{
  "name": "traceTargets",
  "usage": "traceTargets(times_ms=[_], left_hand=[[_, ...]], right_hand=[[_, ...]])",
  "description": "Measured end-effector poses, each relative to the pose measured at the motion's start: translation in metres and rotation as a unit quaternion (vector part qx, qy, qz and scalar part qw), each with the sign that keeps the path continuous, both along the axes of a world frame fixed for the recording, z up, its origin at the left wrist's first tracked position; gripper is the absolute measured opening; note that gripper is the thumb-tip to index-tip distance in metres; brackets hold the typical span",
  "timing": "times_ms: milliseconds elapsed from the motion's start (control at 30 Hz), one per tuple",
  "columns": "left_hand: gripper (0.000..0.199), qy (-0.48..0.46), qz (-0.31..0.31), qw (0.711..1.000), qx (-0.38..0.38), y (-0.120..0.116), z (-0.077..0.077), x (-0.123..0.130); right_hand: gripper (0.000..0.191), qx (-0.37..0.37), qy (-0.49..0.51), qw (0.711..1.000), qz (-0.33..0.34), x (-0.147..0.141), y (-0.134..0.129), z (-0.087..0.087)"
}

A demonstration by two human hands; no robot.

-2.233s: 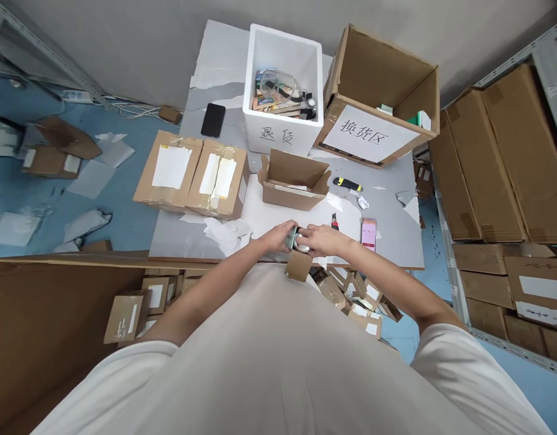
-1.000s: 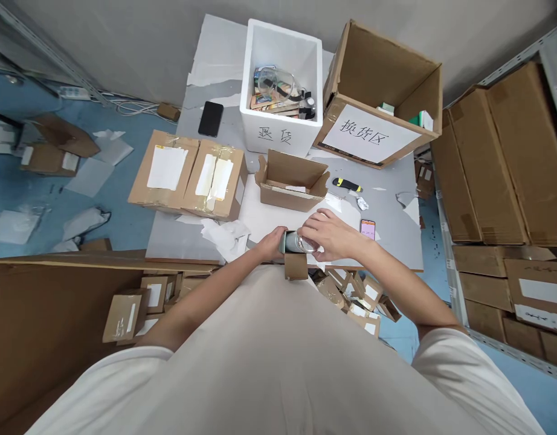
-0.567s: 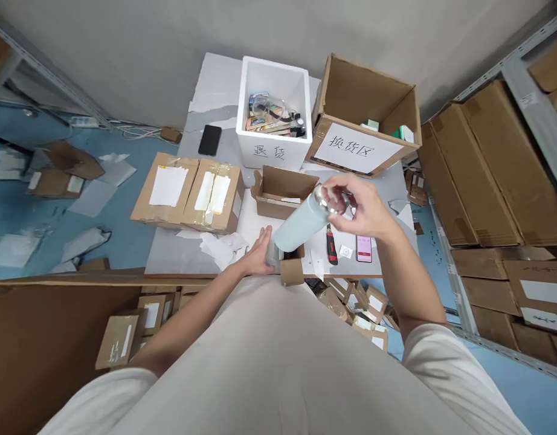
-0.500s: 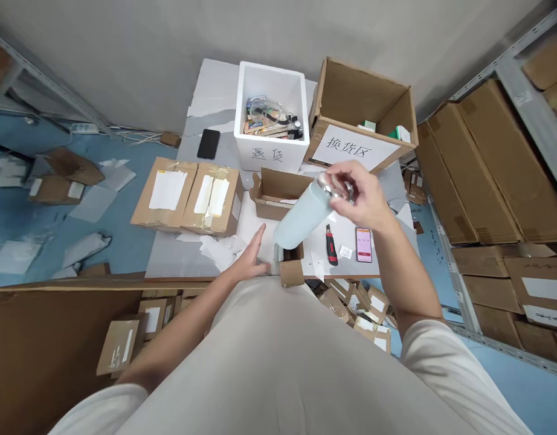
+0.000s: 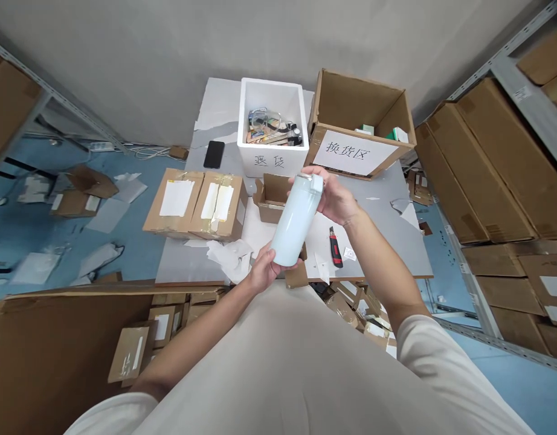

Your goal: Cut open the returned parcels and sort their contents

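A pale blue insulated bottle (image 5: 296, 220) is held tilted over the table, its lid end up and to the right. My right hand (image 5: 335, 196) is closed around the lid end, with some fingers hidden behind it. At the base, my left hand (image 5: 264, 267) grips the bottle from the left, its fingers partly underneath. Beneath the bottle a small cardboard box (image 5: 296, 276) is partly hidden at the table's front edge. Just behind the bottle is an open cardboard carton (image 5: 272, 212).
A white foam box (image 5: 273, 158) of mixed items and a big labelled carton (image 5: 364, 121) stand at the back. Two taped parcels (image 5: 176, 199) sit left, near a black phone (image 5: 214, 154). A red-black utility knife (image 5: 335, 248) and crumpled paper (image 5: 231, 257) lie on the table.
The bottle has come up and turned, showing its lid. My left hand, open beside it before, now holds its base. The lit phone on the right is no longer visible.
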State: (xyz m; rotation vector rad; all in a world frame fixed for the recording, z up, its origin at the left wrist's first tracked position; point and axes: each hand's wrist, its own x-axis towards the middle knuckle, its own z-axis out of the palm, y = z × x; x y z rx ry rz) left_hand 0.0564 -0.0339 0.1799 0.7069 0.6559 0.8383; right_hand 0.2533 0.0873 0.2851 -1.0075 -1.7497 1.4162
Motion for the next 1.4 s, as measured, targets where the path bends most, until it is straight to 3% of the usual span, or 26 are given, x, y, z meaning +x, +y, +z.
traceTargets(times_ms=[133,300,400,500,567,667,833,1067,1200,1400], left_hand=[[0.075,-0.088,-0.042,0.994,-0.050,-0.007,0.000,0.008],[0.071,-0.060,-0.007,0.996,-0.064,-0.012,-0.006,0.012],[0.070,-0.004,0.061,0.998,-0.013,-0.014,-0.011,0.013],[0.075,0.083,0.162,0.981,0.065,-0.015,-0.014,0.014],[0.069,0.093,0.191,0.974,0.080,-0.016,-0.014,0.013],[0.056,0.025,0.163,0.985,0.039,-0.016,-0.009,0.013],[0.057,-0.023,0.120,0.992,-0.025,-0.015,-0.006,0.015],[0.062,0.000,0.121,0.993,-0.010,-0.014,-0.013,0.017],[0.073,0.041,0.173,0.984,0.032,-0.012,-0.012,0.018],[0.049,0.008,0.178,0.984,0.017,-0.012,-0.005,0.021]], right_hand=[[0.049,-0.112,0.077,0.986,-0.096,-0.006,-0.002,-0.012],[0.049,-0.141,0.083,0.978,-0.127,-0.008,-0.002,-0.017],[0.050,-0.129,0.069,0.981,-0.130,-0.008,-0.003,-0.016],[0.052,-0.117,0.057,0.981,-0.147,-0.007,-0.003,-0.016],[0.052,-0.109,0.066,0.980,-0.152,-0.005,-0.003,-0.017],[0.055,-0.099,0.113,0.981,-0.125,-0.002,-0.006,-0.019],[0.058,-0.104,0.144,0.980,-0.091,0.000,-0.010,-0.026],[0.060,-0.110,0.148,0.978,-0.098,0.005,-0.007,-0.029],[0.064,-0.103,0.145,0.978,-0.107,0.005,-0.007,-0.029],[0.069,-0.045,0.141,0.984,-0.097,0.003,-0.008,-0.030]])
